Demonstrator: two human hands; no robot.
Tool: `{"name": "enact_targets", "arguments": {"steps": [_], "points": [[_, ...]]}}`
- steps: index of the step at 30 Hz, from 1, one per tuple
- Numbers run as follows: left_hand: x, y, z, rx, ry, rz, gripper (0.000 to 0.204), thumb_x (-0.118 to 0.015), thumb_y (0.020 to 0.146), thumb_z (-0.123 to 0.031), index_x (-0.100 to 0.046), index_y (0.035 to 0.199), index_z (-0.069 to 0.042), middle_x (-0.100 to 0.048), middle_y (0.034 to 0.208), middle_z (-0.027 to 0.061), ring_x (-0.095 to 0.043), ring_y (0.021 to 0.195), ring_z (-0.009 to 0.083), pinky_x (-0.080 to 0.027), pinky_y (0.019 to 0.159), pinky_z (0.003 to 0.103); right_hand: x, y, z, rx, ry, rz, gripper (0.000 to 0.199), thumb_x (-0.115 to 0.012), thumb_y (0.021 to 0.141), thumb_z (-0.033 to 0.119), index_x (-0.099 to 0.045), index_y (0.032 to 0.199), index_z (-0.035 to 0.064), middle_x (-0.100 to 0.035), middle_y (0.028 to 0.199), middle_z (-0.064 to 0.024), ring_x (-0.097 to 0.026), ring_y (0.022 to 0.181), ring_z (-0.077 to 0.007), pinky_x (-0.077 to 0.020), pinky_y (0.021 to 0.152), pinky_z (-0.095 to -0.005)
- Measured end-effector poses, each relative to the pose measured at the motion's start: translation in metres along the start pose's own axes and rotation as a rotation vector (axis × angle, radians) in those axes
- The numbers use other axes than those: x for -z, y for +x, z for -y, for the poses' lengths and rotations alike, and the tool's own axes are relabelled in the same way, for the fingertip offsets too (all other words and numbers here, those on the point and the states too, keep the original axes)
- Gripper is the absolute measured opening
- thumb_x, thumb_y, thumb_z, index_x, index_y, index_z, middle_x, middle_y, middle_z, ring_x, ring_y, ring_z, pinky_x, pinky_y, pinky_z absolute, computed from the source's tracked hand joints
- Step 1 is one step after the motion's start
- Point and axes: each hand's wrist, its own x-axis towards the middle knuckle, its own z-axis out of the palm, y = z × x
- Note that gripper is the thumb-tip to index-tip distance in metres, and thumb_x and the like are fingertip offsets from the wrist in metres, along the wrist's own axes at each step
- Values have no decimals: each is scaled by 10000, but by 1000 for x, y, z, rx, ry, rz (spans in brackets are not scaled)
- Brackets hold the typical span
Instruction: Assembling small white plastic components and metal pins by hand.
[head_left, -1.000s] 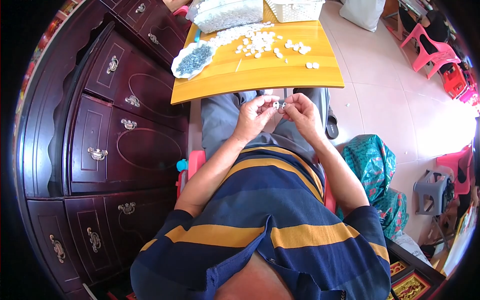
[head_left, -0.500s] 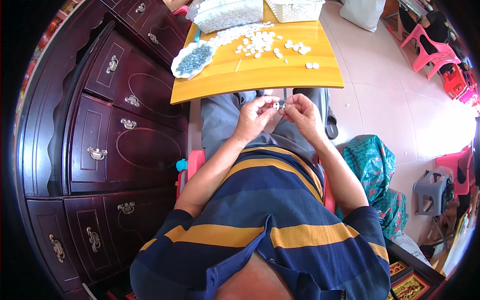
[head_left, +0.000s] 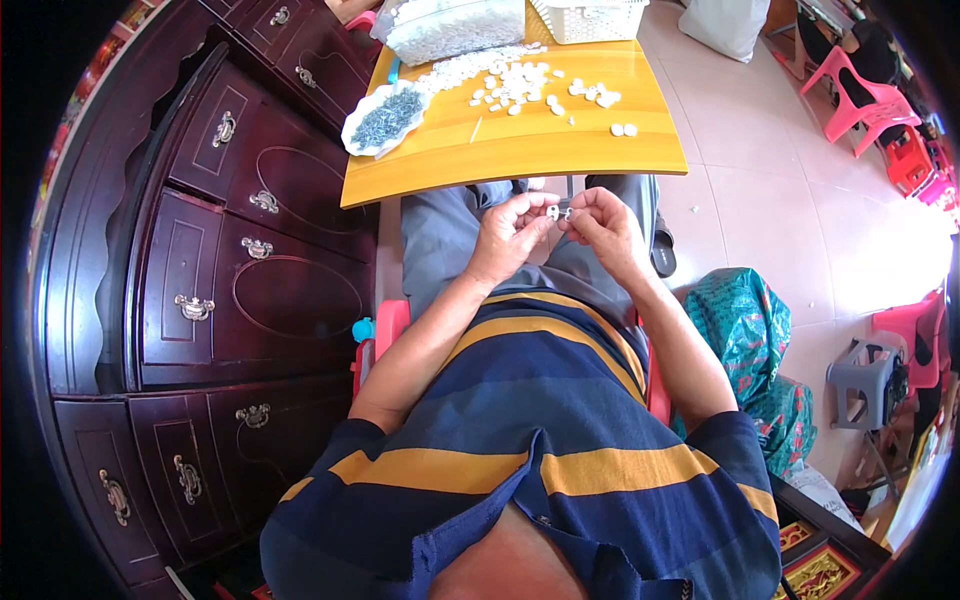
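Note:
My left hand and my right hand meet above my lap, just short of the table's near edge. Thumb and fingers of the left pinch a small white plastic piece. Close beside it, my right fingertips are closed on another small white piece, partly hidden by the fingers; whether the two touch, I cannot tell. On the yellow wooden table lie many loose white pieces, with a pair apart at the right. A white scalloped dish holds a heap of thin grey-blue metal pins or nails.
At the table's far side stand a clear tub full of white pieces and a white basket. A dark wooden cabinet closes off the left. On the right are a green bag, a grey stool and a pink chair.
Both hands stay nearly in place, fingertips still together around the small white pieces. Nothing on the table has visibly moved.

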Motion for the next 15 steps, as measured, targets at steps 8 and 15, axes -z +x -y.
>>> {"name": "enact_targets", "arguments": {"steps": [8,15], "points": [[1,0,-2,60,-106,20,268,-677,970,-66,-682,1237,-36,-676,943,-32,-577,750,29,-510,676,193,1,0,0,0,-1,14,113,-592,990,86,-594,1067,3,-729,870,-73,-664,778,-99,-546,725,-246],[0,-1,-3,40,-60,24,266,-676,970,-62,-685,1235,-39,-691,958,-23,-590,768,30,-516,679,196,1,-1,1,-22,-15,34,69,-578,1016,101,-598,1040,38,-711,897,-41,-635,809,-78,-513,754,-225]]}}
